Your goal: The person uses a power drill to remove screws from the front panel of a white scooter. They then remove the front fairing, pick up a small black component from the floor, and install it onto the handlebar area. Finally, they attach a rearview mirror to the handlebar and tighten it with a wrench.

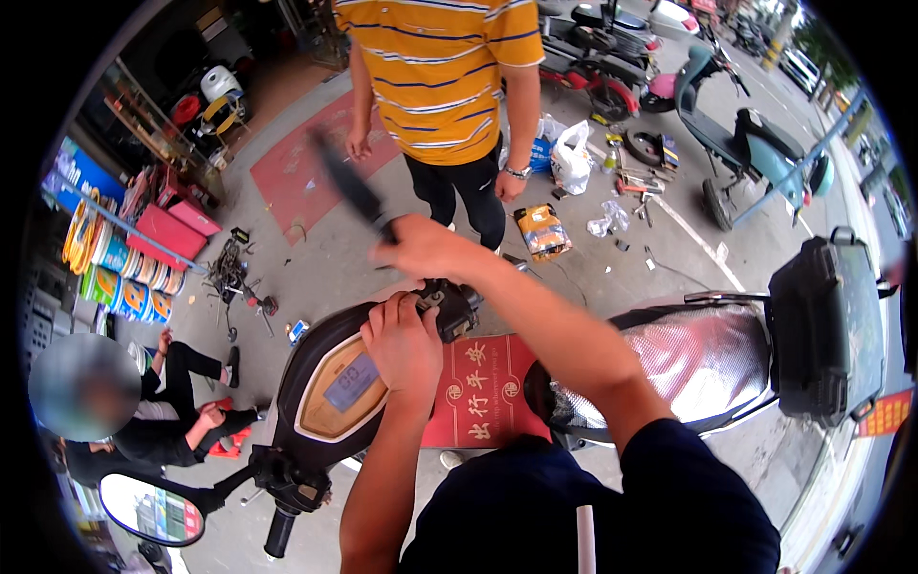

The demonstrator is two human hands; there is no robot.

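One long dark object (354, 191) in the right hand (421, 251), fingers closed around its near end, raised over the handlebar (463, 304) of a scooter (292, 383) and pointing away from the body, probably held by that end to keep the rest clear. Too smeared by motion for naming. Left hand (404, 344) palm down, half curled over the cowl beside a metal fitting (430, 299), likely for steadying; fingertips partly out of sight, so cannot tell whether gripping or only resting. Farther out, a display (351, 383) set into the cowl, a mirror (153, 509) on a stalk near the left grip, a red mat (478, 397) across the footboard, a silvery cover (679, 354) over the seat, presumably against sun, and a black top box (830, 330) behind. Beyond, a bystander (440, 86) in a striped shirt, cut off above the shoulders; at left, overlapping seated figures (167, 435), hard to count.
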